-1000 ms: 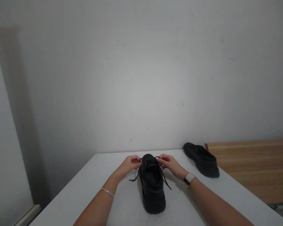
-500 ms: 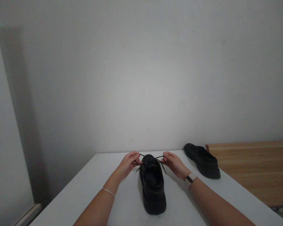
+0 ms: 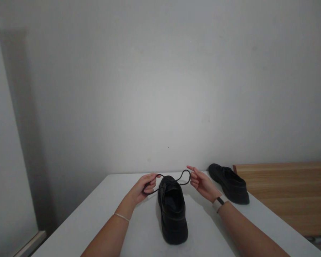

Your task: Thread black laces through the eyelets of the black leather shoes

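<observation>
Left hand (image 3: pixel 139 189): fingers curled closed on the shoelace (image 3: pixel 153 192), beside the toe half of the near shoe (image 3: pixel 173 214). The shoelace now bows out around these fingers; a half second ago its loose end hung there.

Near shoe: upright, midway between the left and right edges of the table (image 3: pixel 96 214), toe towards the far edge, heel towards the near edge.

Right hand (image 3: pixel 204 187): has opened from a pinch; index finger extended, other fingers loosely bent. A wide shoelace loop meets these fingers; whether they grip it cannot be told. Judgement: lace handling is mid-step, with slack on both sides and nothing drawn tight.

Second shoe (image 3: pixel 231 182): at the table's right edge, near the far right corner, untouched.
</observation>
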### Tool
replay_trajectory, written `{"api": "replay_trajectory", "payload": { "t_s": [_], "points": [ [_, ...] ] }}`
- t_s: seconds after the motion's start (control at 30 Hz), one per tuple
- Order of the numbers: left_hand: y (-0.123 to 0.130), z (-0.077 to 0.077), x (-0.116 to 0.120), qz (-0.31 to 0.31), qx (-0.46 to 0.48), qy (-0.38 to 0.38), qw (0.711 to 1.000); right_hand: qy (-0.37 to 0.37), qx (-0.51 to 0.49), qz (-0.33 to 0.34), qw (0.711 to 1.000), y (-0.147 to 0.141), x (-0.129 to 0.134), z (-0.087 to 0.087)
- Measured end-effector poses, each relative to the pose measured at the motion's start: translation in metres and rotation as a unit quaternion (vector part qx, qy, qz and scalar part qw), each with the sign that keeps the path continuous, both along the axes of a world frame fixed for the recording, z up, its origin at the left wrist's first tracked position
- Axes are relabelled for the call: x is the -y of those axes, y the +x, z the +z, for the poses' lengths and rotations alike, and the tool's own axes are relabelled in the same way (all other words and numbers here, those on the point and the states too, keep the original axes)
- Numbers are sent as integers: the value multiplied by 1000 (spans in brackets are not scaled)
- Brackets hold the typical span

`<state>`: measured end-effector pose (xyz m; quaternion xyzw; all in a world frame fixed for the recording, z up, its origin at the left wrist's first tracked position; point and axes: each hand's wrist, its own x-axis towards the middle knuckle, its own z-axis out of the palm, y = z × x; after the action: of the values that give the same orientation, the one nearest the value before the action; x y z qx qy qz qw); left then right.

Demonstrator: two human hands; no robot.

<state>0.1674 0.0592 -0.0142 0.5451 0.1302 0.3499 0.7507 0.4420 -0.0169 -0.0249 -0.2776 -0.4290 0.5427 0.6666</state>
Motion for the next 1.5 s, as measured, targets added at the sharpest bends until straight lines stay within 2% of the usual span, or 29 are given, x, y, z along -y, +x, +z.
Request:
{"api": "replay_trajectory", "payload": {
  "t_s": [0.1, 0.23, 0.43, 0.53, 0.77, 0.83, 0.93, 1.03, 1.1, 1.2, 1.33, 1.5],
  "points": [
    [-2, 0, 0, -7, 64, -28, 998, -18, 31, -10, 999, -4, -1, -5],
    [-7, 0, -4, 21, 160, -59, 985, -48, 85, -26, 995, -8, -3, -14],
    [-14, 0, -14, 52, 179, -84, 979, -56, 221, 53, 972, -12, -1, -19],
    [-17, 2, -15, 46, 197, -103, 974, -54, 257, 30, 964, -13, -6, -22],
    [-23, 4, -14, 56, 236, -129, 961, 6, 187, -99, 977, -7, -18, -24],
    [-23, 4, -11, 42, 242, -124, 961, 26, 149, -111, 982, -5, -15, -18],
    [-24, 3, -4, 15, 244, -105, 964, 49, 95, -94, 990, 3, -7, -10],
    [-24, 1, 0, 1, 218, -82, 972, 52, 18, -76, 996, 14, -6, -11],
    [-22, -2, 0, 6, 173, -60, 983, 25, 11, -90, 996, 18, -12, -18],
    [-11, -13, -4, 56, 61, 19, 996, -15, 70, -105, 992, 13, -24, -35],
    [12, -35, -13, 157, -119, 122, 973, -15, 134, -67, 989, -8, -33, -52],
    [29, -50, -22, 181, -141, 149, 962, 11, 228, -54, 972, -26, -30, -49]
  ]
}}
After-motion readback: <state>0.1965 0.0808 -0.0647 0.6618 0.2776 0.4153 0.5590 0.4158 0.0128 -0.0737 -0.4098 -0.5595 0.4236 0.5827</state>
